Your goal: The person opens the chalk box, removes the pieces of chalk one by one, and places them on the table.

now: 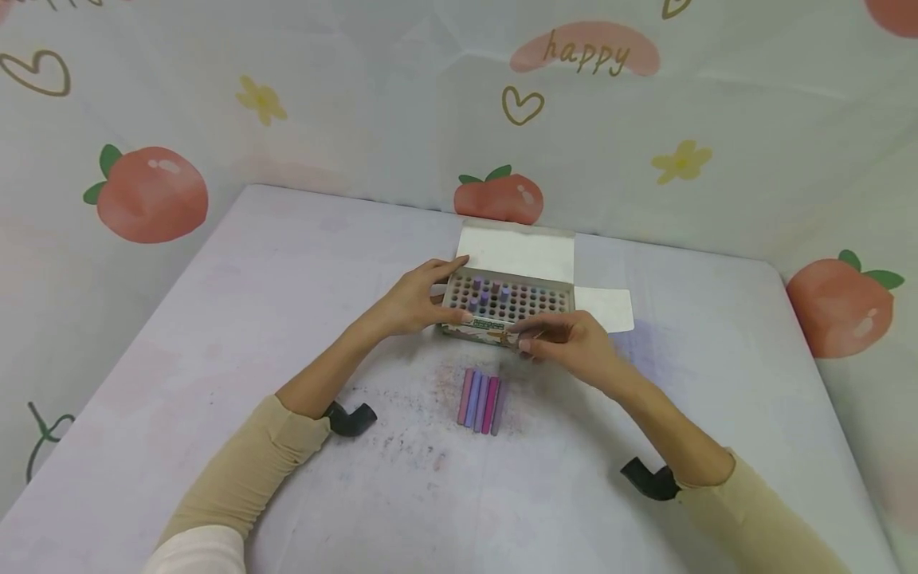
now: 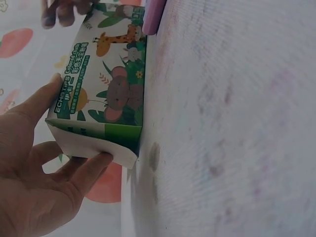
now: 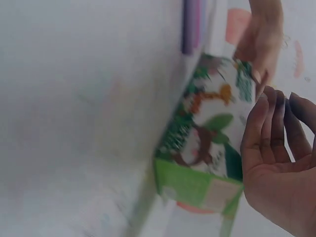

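Observation:
An open-topped chalk box [image 1: 488,331] printed with animals has a grid of holes. Several chalk sticks [image 1: 505,295], mostly purple, poke up toward its left half. My left hand [image 1: 412,303] grips the box's left end, thumb on the front top edge, forefinger toward the back; in the left wrist view, other fingers [image 2: 94,173] touch the white end flap. At the box's front right hovers my right hand [image 1: 570,347], fingers loosely bent, and no chalk shows in it in the right wrist view. Several pink, violet and magenta chalk sticks [image 1: 479,401] lie side by side in front.
The box's white lid [image 1: 516,249] stands raised at the back, and a side flap [image 1: 606,309] sticks out to the right. Chalk dust marks the white tablecloth [image 1: 402,494]. A printed cloth backdrop [image 1: 373,104] rises behind the table.

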Demonstrator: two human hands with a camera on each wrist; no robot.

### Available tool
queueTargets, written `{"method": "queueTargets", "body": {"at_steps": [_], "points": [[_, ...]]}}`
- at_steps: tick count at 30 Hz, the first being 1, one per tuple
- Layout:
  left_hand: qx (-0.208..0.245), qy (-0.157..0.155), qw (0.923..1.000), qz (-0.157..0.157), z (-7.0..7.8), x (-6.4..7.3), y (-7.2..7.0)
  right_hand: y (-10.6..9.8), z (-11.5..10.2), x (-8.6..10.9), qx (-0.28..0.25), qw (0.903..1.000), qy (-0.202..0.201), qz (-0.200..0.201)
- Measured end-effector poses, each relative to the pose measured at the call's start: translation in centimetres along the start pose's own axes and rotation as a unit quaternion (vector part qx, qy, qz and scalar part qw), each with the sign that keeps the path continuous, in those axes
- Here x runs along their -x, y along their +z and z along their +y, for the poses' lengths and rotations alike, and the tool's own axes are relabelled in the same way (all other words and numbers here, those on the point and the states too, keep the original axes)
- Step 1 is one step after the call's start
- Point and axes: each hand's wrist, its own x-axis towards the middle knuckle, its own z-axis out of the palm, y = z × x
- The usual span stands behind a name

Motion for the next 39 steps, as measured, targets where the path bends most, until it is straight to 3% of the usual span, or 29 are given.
{"method": "queueTargets", "body": {"at_steps": [12, 33, 39], "points": [[0.009, -0.002, 1.0, -0.002, 0.0, 0.1, 0.0, -2.0, -0.8, -1.8, -0.018, 0.9993, -0.012, 0.031], [0.009, -0.004, 1.0, -0.001, 0.0, -0.1, 0.1, -1.5, -0.1, -4.2, 0.038, 0.9966, -0.012, 0.073], [0.011, -0.001, 0.9999, -0.001, 0.1, 0.0, 0.0, -0.7, -0.2, -4.8, 0.095, 0.992, -0.001, 0.083]]}}
